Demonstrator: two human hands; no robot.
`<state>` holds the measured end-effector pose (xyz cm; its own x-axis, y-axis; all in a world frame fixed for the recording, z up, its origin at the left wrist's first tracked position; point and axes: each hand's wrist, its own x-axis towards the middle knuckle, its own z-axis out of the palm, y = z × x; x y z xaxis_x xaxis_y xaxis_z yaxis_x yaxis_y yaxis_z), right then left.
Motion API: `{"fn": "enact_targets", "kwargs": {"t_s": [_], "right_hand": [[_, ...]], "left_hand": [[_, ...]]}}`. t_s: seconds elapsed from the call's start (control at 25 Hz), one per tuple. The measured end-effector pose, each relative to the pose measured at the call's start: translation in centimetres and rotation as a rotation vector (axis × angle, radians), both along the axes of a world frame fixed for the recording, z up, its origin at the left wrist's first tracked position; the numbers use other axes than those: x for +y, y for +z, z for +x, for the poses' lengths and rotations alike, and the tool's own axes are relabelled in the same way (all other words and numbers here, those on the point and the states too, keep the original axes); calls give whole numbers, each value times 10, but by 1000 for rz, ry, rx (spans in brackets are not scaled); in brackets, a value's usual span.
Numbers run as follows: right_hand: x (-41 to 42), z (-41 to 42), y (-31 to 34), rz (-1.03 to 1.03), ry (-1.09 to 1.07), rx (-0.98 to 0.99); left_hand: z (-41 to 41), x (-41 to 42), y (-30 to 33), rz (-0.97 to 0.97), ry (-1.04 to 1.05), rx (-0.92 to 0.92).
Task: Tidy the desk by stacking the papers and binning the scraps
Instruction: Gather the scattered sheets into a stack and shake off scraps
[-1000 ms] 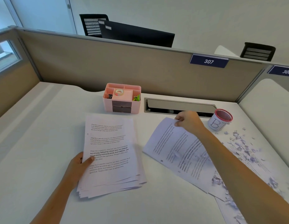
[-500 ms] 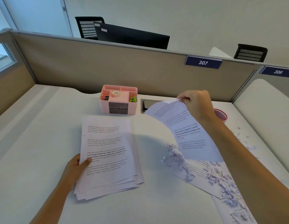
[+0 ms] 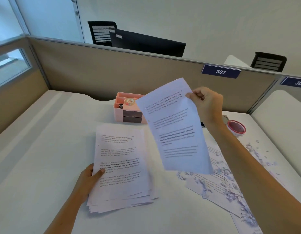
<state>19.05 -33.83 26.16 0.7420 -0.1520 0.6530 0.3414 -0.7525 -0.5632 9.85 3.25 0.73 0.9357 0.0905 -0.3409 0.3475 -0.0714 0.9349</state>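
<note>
A loose stack of printed papers [image 3: 120, 168] lies on the white desk [image 3: 36, 157] in front of me. My left hand [image 3: 89, 181] rests at the stack's left edge, thumb pressing on the top sheet. My right hand [image 3: 205, 103] pinches the top right edge of a single printed sheet [image 3: 176, 129], which hangs in the air above the desk, to the right of the stack. Under and right of it lie more sheets [image 3: 213, 186] strewn with small paper scraps [image 3: 230, 188]. More scraps [image 3: 257, 152] dot the desk at the right.
A pink desk organiser [image 3: 127, 108] with a tape roll stands at the back, partly behind the held sheet. A small red-rimmed bin [image 3: 236, 128] sits at the back right, behind my right forearm. Beige partition walls [image 3: 112, 73] close the desk at the back and left.
My right hand has lifted the sheet off the desk, higher and to the left; scraps slid off it onto the sheets below. My left hand stayed on the stack.
</note>
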Motion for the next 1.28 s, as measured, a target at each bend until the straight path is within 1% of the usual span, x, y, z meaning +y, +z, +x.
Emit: {"fn": "enact_targets", "kwargs": {"t_s": [0.08, 0.16, 0.24, 0.36, 0.44, 0.48, 0.56, 0.6, 0.64, 0.68, 0.8, 0.88, 1.04, 1.12, 1.2, 1.28], "right_hand": [[8, 16, -19, 106, -33, 184], [24, 27, -49, 272, 27, 443], [51, 29, -85, 427, 91, 649], [91, 19, -140, 445, 65, 850], [110, 11, -168, 383, 61, 950], [117, 9, -178, 299, 76, 979], [126, 8, -189, 64, 84, 984], [130, 10, -193, -19, 69, 971], [133, 10, -196, -51, 51, 957], [136, 11, -199, -49, 36, 941], [139, 11, -207, 52, -34, 894], [141, 5, -211, 66, -67, 906], [136, -19, -222, -12, -72, 1024], [127, -35, -230, -16, -48, 1016], [118, -49, -233, 44, -23, 1000], [105, -59, -232, 154, -37, 973]], "left_hand": [[0, -1, 1, 0, -15, -2], [0, 0, 2, -8, -41, -8], [1, 1, 5, -24, -39, 19], [2, 5, 4, -111, 61, 65], [2, 7, 6, -138, 88, 58], [3, 10, 9, -189, 89, 93], [5, 13, 12, -305, 16, 215], [5, 15, 12, -344, -19, 244], [6, 15, 11, -352, -44, 245], [5, 16, 11, -319, -64, 226], [2, 16, 6, -151, -104, 118], [0, 15, 7, -123, -103, 96], [1, 11, 6, -68, -79, 77], [2, 11, 3, -61, -85, 63], [2, 11, 2, -69, -93, 54], [2, 10, 1, -75, -88, 45]]}}
